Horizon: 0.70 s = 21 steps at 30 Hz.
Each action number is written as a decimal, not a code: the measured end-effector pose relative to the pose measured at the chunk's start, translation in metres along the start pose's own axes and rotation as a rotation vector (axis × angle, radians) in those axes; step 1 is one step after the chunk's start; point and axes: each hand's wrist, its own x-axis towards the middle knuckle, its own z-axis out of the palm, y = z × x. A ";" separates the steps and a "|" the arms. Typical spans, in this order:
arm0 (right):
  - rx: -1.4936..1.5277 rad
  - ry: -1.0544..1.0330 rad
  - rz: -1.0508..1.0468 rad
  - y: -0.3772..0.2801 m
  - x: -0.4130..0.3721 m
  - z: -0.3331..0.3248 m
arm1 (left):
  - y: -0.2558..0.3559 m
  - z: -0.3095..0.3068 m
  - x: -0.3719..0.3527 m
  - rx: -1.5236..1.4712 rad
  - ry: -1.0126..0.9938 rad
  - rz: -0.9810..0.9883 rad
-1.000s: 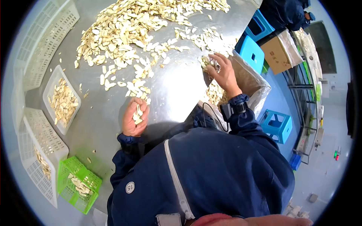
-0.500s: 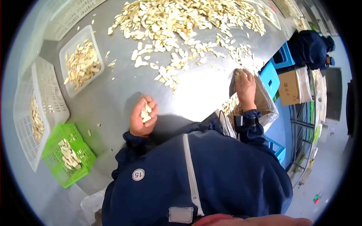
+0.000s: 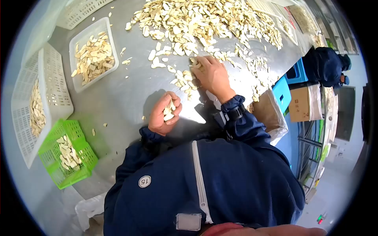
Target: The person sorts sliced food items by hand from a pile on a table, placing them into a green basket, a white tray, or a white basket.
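My left hand [image 3: 159, 116] is curled above the metal table, closed around several pale dried slices [image 3: 169, 111] that show between thumb and fingers. My right hand [image 3: 214, 78] reaches palm down onto a small scatter of the same slices [image 3: 183, 80]. Its fingers are bent round a few slices at their tips, though the palm side is hidden. Beyond it spreads the large heap of slices [image 3: 189, 23], cream with browner edges. Down to the right, an open bag [image 3: 269, 112] at the table's edge is partly covered by my right sleeve.
On the left stand a clear tub [image 3: 114, 51] of slices, a white perforated basket [image 3: 59, 82] and a green basket [image 3: 84, 151], each holding slices. Blue stools [image 3: 282, 93] and a cardboard box [image 3: 299, 103] stand at right. A person in dark blue [image 3: 323, 65] is farther off.
My right hand has come out of the bag and moved left onto the scattered slices. My left hand still holds its slices. The whole view has shifted slightly.
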 end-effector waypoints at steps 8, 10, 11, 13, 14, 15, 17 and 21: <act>0.032 0.035 0.022 0.035 -0.011 -0.017 | -0.001 0.002 0.004 0.042 -0.007 -0.027; 0.042 0.041 0.005 0.023 -0.003 -0.010 | 0.000 0.002 0.005 0.048 -0.012 -0.030; 0.050 0.045 -0.007 0.016 0.002 -0.005 | 0.000 0.002 0.005 0.048 -0.016 -0.031; -0.078 0.057 -0.002 0.003 0.011 0.002 | 0.000 0.003 0.004 0.048 -0.020 -0.027; -0.130 0.038 0.014 -0.001 0.015 0.004 | 0.000 0.002 0.003 0.046 -0.015 -0.026; -0.183 0.018 0.029 -0.003 0.019 0.006 | 0.000 0.002 0.003 0.043 -0.009 -0.025; -0.110 -0.027 0.012 -0.003 0.022 0.005 | 0.001 0.002 0.003 0.037 -0.006 -0.021; 0.167 -0.101 0.010 0.002 0.008 -0.017 | 0.000 0.004 0.004 0.032 -0.022 -0.022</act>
